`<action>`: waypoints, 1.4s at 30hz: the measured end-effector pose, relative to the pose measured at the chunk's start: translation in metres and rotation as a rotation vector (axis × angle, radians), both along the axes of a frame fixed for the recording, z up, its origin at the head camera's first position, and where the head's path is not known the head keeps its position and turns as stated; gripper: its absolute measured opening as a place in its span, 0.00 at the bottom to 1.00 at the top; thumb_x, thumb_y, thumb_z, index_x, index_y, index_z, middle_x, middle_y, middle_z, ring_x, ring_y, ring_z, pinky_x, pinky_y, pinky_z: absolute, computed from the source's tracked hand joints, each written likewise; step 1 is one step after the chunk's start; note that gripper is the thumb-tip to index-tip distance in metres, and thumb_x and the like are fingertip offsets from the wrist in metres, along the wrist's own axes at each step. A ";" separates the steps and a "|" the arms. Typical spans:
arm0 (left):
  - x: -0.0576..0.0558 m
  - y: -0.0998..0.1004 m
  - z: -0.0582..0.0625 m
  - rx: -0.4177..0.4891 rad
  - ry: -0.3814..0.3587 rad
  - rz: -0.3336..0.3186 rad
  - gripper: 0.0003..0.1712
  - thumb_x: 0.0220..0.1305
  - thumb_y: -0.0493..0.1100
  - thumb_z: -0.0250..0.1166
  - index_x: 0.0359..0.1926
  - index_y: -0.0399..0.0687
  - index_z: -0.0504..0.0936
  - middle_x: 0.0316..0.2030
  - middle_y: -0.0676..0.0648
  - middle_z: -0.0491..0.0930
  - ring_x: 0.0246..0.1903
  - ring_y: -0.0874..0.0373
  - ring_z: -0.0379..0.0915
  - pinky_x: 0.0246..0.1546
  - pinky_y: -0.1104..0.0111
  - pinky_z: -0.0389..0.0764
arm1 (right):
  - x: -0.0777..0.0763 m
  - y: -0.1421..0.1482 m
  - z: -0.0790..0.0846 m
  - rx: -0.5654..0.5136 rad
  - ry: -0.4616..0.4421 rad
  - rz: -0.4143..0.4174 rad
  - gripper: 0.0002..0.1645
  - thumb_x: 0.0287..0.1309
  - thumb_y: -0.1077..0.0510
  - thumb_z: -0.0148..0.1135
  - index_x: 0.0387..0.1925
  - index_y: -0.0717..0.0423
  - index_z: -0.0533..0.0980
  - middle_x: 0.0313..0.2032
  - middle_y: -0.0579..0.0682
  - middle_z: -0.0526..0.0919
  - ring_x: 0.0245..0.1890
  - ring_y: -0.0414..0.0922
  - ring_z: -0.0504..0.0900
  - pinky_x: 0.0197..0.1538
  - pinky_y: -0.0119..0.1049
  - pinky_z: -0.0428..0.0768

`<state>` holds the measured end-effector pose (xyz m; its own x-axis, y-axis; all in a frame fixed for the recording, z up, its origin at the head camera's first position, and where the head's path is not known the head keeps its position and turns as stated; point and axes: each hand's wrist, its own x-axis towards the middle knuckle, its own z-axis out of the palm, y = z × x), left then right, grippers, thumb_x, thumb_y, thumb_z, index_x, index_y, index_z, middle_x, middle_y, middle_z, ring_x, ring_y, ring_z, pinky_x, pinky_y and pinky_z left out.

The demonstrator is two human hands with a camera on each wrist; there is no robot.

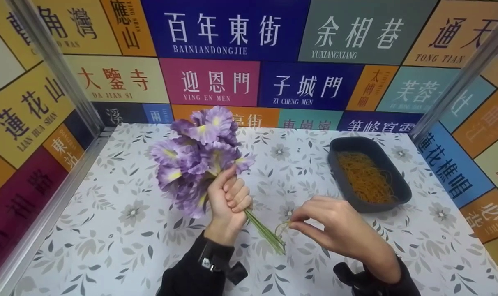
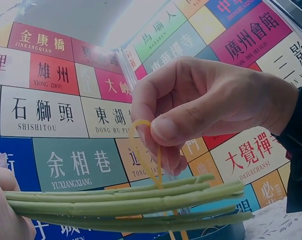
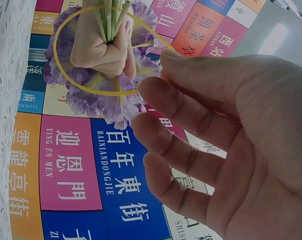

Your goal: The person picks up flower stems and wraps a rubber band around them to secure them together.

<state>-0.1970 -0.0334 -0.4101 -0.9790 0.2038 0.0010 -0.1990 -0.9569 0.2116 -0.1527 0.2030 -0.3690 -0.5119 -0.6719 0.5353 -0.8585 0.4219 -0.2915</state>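
Pinching a band (image 2: pixel 158 183) near the tips of the stems (image 1: pixel 264 231), the right hand (image 1: pixel 339 222) hovers beside flowers (image 1: pixel 199 152) the left hand (image 1: pixel 230 199) clasps over the desk (image 1: pixel 109 230), nearer its left edge, and a loop so close to the ends could slip off.

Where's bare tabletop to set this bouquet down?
Bare tabletop lies left of the purple flowers, up to the metal rail, and between the flowers and dark box. It's crowded between the left hand and right hand, where the stems and rubber band are.
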 end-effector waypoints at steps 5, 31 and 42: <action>0.000 0.002 -0.001 -0.010 0.004 0.004 0.32 0.76 0.42 0.49 0.09 0.55 0.62 0.05 0.58 0.59 0.05 0.68 0.45 0.03 0.78 0.48 | 0.000 -0.004 -0.004 -0.003 0.022 0.008 0.05 0.60 0.55 0.73 0.37 0.42 0.84 0.35 0.32 0.84 0.33 0.30 0.80 0.34 0.23 0.78; 0.013 0.027 -0.010 -0.111 -0.006 -0.074 0.30 0.74 0.42 0.52 0.11 0.57 0.61 0.05 0.59 0.59 0.04 0.70 0.51 0.05 0.79 0.47 | -0.016 -0.028 -0.032 -0.212 -0.095 -0.227 0.05 0.59 0.59 0.74 0.33 0.48 0.83 0.27 0.35 0.86 0.23 0.29 0.81 0.26 0.24 0.81; 0.019 0.039 -0.011 -0.139 0.000 -0.106 0.29 0.74 0.42 0.51 0.11 0.58 0.61 0.05 0.60 0.59 0.04 0.71 0.51 0.05 0.80 0.47 | -0.022 -0.024 -0.027 -0.586 -0.528 -0.263 0.04 0.60 0.64 0.72 0.33 0.58 0.82 0.29 0.49 0.88 0.21 0.46 0.85 0.27 0.36 0.86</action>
<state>-0.1778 0.0053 -0.4212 -0.9519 0.3044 -0.0343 -0.2975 -0.8920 0.3402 -0.1751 0.1791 -0.3963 -0.8950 -0.1827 0.4069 -0.4422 0.2442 -0.8630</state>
